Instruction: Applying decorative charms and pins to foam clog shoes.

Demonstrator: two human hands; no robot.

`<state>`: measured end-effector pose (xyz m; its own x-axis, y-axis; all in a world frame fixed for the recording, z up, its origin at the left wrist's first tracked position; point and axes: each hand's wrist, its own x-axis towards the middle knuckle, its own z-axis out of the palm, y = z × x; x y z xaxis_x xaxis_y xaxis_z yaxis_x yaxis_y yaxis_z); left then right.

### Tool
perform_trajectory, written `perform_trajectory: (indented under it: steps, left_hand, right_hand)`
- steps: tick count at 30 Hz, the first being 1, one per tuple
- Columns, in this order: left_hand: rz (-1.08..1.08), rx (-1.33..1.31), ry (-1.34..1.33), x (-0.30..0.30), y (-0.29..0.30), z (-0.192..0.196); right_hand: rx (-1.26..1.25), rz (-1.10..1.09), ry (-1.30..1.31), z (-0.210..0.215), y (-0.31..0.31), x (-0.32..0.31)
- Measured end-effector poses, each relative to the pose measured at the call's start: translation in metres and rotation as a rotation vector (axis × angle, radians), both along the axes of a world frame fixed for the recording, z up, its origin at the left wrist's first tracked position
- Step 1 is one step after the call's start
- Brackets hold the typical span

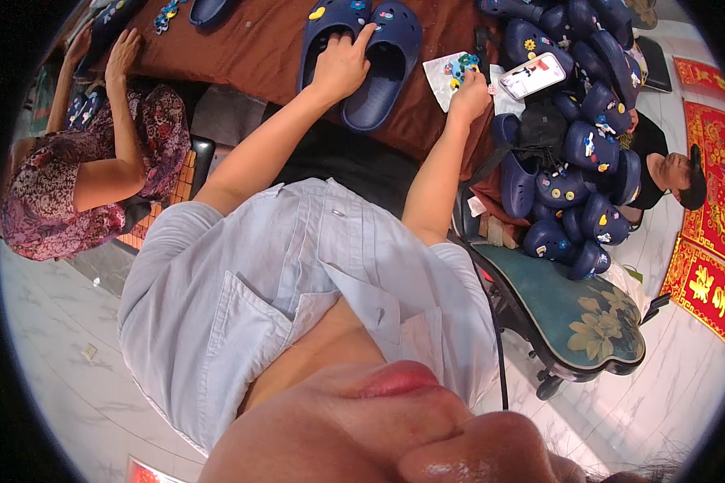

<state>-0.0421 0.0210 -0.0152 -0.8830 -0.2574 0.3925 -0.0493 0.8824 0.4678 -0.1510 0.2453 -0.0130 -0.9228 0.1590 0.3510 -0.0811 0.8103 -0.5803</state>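
Worktop: brown cloth-covered worktop (250, 48) over a pale marble floor.
Left hand: left hand (340, 66) presses on a navy clog (330, 32), fingers together on its strap; second clog (383, 68) just beside.
Right hand: right hand (469, 98) pinches small charms (461, 66) on a clear bag (443, 80).
Around: phone (532, 75), clog pile (576, 129) at right, co-worker's hand (122, 52) far left, green chair (588, 314).

Bare brown counter (250, 48) lies open left of the navy clogs (362, 56); along its right edge, a clog heap (580, 137) and phone (532, 75) block passage.
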Motion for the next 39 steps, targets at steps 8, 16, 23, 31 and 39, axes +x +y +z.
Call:
perform_trajectory:
  steps: [8, 16, 23, 31, 39]
  left_hand:
    - [-0.002, 0.038, 0.010, 0.003, 0.001, 0.003]
    - [-0.011, 0.049, 0.013, 0.002, 0.001, 0.003]
    - [-0.012, 0.010, -0.011, 0.003, 0.000, 0.001]
    - [-0.016, 0.001, -0.021, 0.001, 0.003, 0.003]
    - [-0.002, 0.006, -0.016, 0.002, 0.003, 0.004]
  right_hand:
    - [0.147, -0.026, 0.013, 0.002, 0.001, -0.007]
    - [0.024, 0.530, -0.064, 0.041, -0.096, -0.039]
    - [0.555, 0.617, -0.283, 0.030, -0.154, -0.058]
    - [0.317, 0.563, -0.272, 0.022, -0.130, -0.061]
    - [-0.007, 0.290, 0.018, 0.013, -0.024, -0.014]
